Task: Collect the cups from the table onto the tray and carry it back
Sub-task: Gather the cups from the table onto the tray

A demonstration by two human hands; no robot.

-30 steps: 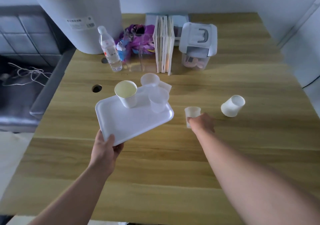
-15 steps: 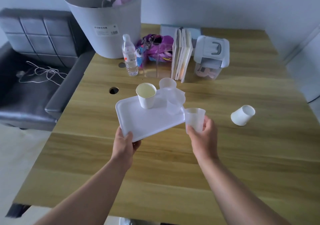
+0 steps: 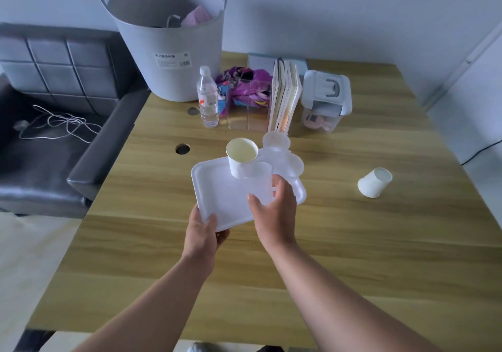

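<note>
Both forearms enter from the bottom edge and meet at centre frame. The left hand (image 3: 202, 233) grips the near corner of the white tray (image 3: 217, 188), thumb pressed on its upper face and the other fingers curled beneath; the tray is held above the wooden table (image 3: 353, 256), tilted. The right hand (image 3: 274, 216) is wrapped round a translucent cup (image 3: 258, 182), thumb on its left side and fingers on its right, over the tray's middle (whether the cup's base touches the tray cannot be told). Just beyond it on the tray stands a white paper cup (image 3: 240, 159), upright, and to its right two more clear cups (image 3: 279, 148), their outlines overlapping and hard to separate. At right of centre a second paper cup (image 3: 375, 182) lies tipped on the table, well apart from the tray. Farther back, in the upper half of the frame: a water bottle (image 3: 207, 97), standing books (image 3: 285, 96), a lidded box (image 3: 326, 99) and a grey tub (image 3: 168, 44).
</note>
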